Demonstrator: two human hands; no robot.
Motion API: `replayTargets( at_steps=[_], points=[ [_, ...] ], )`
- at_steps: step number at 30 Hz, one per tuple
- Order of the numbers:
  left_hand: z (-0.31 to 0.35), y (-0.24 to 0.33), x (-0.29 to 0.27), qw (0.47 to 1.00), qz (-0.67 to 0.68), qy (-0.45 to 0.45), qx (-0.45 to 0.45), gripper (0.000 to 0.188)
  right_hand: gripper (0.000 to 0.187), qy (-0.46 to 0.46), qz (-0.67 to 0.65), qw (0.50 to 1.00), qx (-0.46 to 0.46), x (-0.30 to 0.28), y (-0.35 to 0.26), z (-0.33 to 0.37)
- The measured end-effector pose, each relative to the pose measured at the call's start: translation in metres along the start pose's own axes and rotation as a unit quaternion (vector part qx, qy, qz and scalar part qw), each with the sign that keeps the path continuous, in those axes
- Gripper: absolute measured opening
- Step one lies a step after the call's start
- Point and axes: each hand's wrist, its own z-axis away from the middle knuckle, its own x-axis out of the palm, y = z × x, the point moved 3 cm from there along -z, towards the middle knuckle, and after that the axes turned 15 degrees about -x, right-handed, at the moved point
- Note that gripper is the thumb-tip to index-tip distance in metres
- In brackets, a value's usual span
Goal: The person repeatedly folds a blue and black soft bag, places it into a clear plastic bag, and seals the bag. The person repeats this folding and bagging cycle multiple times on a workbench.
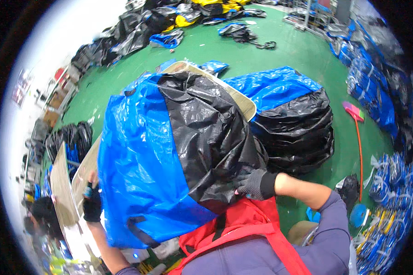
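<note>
A large blue and black plastic tarpaulin bag [142, 151], creased and glossy, spreads in front of me over a board. My right hand [254, 183], in a dark knitted glove, is closed on the lower right of its black part. My left hand [92, 201] wears a black glove with bare fingertips. It stands beside the bag's blue left edge, fingers stretched upward and slightly blurred; whether it touches the edge is hard to see. Below the bag shows my red apron [257, 213]. A pale board's rounded corner [245, 106] sticks out behind the bag.
A stack of blue and black bags [298, 123] stands just beyond on the right. A broom [359, 137] lies on the green floor [298, 46]. Bundled blue material [392, 197] lines the right side. Piled bags [137, 32] run along the far wall. More boards [64, 183] stand at left.
</note>
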Motion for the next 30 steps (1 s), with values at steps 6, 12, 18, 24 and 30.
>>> replayTargets(
  at_steps=[6,12,18,24,30],
  points=[
    [0.071,-0.085,0.026,0.969,-0.187,-0.133,-0.095,0.045,0.026,0.445,0.082,0.857,0.247,-0.089,0.152,-0.027],
    [0.089,-0.195,0.073,0.939,0.130,0.107,-0.300,0.032,0.059,0.162,0.033,0.888,0.429,-0.042,0.287,-0.099],
    [0.109,-0.173,0.076,0.906,-0.234,0.223,-0.273,0.060,0.052,0.149,-0.031,0.943,0.295,-0.022,0.285,-0.098],
    [0.124,-0.211,0.004,0.879,-0.220,0.303,-0.295,0.043,0.042,0.505,-0.134,0.756,0.395,-0.065,0.334,0.016],
    [0.136,-0.237,0.017,0.934,0.075,0.121,-0.329,0.041,0.021,0.582,-0.491,0.596,0.254,-0.014,0.303,0.056]
  ],
)
